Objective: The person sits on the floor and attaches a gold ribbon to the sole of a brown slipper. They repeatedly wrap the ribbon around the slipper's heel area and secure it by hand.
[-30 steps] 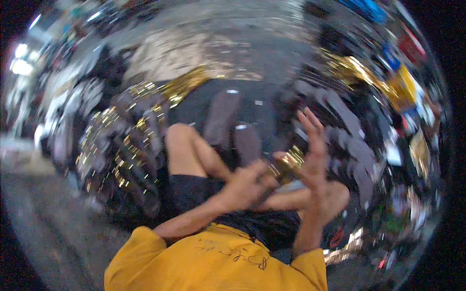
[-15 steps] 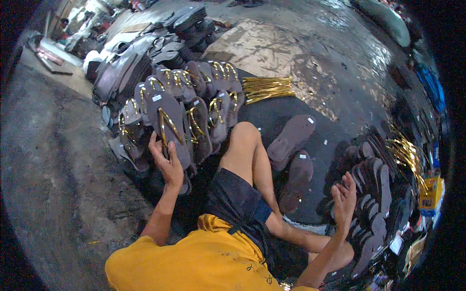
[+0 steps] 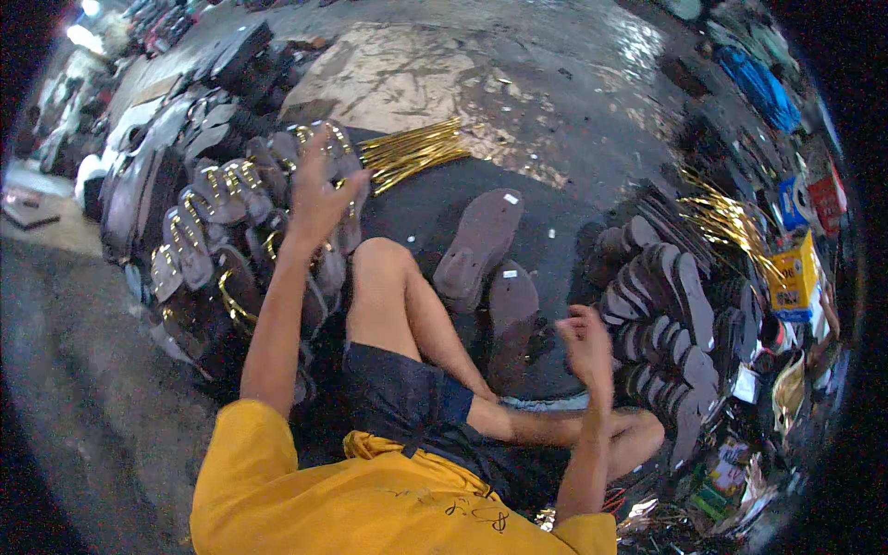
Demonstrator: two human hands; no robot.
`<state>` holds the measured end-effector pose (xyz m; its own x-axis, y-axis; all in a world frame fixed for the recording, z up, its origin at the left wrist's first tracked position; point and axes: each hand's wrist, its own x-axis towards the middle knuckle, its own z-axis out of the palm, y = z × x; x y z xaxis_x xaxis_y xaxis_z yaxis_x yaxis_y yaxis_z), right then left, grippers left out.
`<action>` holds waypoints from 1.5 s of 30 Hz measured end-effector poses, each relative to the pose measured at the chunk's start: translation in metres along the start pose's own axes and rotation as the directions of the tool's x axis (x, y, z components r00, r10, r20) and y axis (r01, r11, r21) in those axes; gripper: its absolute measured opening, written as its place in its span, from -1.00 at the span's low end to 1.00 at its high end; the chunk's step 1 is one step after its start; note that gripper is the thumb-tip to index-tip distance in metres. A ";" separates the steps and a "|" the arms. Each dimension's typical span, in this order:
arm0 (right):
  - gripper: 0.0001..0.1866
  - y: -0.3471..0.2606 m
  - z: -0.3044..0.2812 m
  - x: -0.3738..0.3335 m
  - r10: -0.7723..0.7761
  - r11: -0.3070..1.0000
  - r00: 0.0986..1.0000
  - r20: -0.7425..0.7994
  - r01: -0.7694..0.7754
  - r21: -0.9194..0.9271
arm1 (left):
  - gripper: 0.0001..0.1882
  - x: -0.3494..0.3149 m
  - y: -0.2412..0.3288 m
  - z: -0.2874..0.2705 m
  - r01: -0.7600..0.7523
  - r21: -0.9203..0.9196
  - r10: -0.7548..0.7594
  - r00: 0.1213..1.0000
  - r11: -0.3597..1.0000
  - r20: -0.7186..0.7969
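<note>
My left hand [image 3: 321, 197] reaches over the far end of rows of brown flip-flops [image 3: 191, 248] with gold straps. Its fingers are stretched out and its thumb stands apart; I see nothing held in it. Right of the thumb lies a bundle of gold straps [image 3: 418, 154]. Two brown soles without straps, an upper sole [image 3: 478, 242] and a lower sole [image 3: 514, 305], lie on the dark work surface [image 3: 564, 264], each with a small white label. My right hand [image 3: 586, 348] hovers right of the lower sole, fingers loosely bent and empty.
Rows of stacked brown soles [image 3: 686, 287] stand to the right, with another bunch of gold straps [image 3: 731, 225] behind them. A yellow box [image 3: 793, 277] and a blue bundle [image 3: 760, 90] lie at the far right. Dark sheets [image 3: 139, 199] are piled at the left.
The strapped flip-flop that my left hand held has been let go among the others. That hand has moved up and away, toward the gold straps. The whole view has shifted.
</note>
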<state>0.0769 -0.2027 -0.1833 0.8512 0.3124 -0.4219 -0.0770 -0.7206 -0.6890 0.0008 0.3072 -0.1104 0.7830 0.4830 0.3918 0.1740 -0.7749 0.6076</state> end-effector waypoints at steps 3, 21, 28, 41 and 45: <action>-0.42 -0.019 0.040 0.007 -0.147 0.980 0.978 0.147 0.164 -0.112 | 0.40 0.058 -0.076 0.105 -0.021 0.318 -0.074 0.956 0.948 0.283; -0.52 -0.016 -0.012 -0.085 0.041 0.901 0.964 -0.264 0.078 0.426 | -0.62 0.044 -0.082 0.208 0.013 0.288 -0.091 0.961 0.957 0.260; -0.62 0.005 -0.012 -0.075 0.021 0.894 0.928 -0.373 0.150 0.423 | -0.71 -0.138 0.204 0.199 0.802 -0.468 -0.243 0.570 0.371 0.785; -0.73 0.001 -0.012 0.001 -0.149 0.976 0.890 -0.432 0.063 -0.207 | -0.64 -0.040 0.157 0.214 0.071 -0.010 -0.052 0.806 0.997 0.590; -0.77 -0.005 0.028 0.087 -0.011 0.856 0.942 -0.336 -0.165 -0.489 | -0.61 -0.036 0.151 0.293 0.015 0.100 -0.078 0.738 0.995 0.671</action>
<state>0.1367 -0.1551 -0.2331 0.9769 0.0939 -0.1919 0.0477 -0.9715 -0.2323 0.1737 0.0537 -0.2354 0.9644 0.1437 -0.2219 0.2444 -0.8045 0.5414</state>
